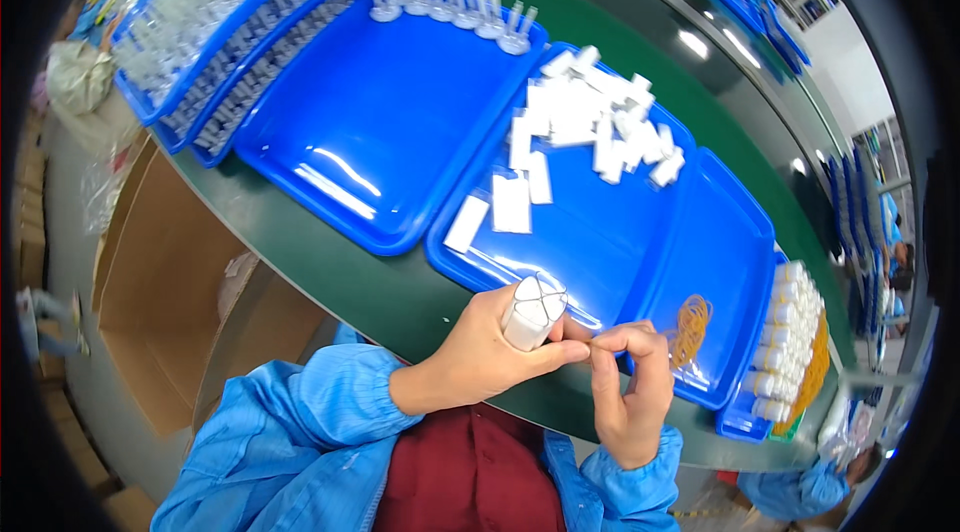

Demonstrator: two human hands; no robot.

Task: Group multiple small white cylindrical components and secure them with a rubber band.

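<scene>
My left hand (462,357) is closed around a bundle of white sticks (528,324), held upright over the table's near edge. Thin dark lines cross on the bundle's top, between its several pieces. Close beside the left thumb tip, my right hand (632,392) has thumb and forefinger bent together; whatever they pinch is too small to make out. To the right of it, a loose pile of tan rubber bands (690,330) lies in a blue tray (722,222). Beyond the hands, a middle blue tray (590,232) holds a heap of small white boxes (575,117).
A left blue tray (350,122) has clear stemmed plastic pieces (455,2) along its far rim. Stacked blue trays (250,22) of similar pieces stand at far left. White bundles (785,342) sit at right. A cardboard box (165,282) stands below left. Other people work beyond.
</scene>
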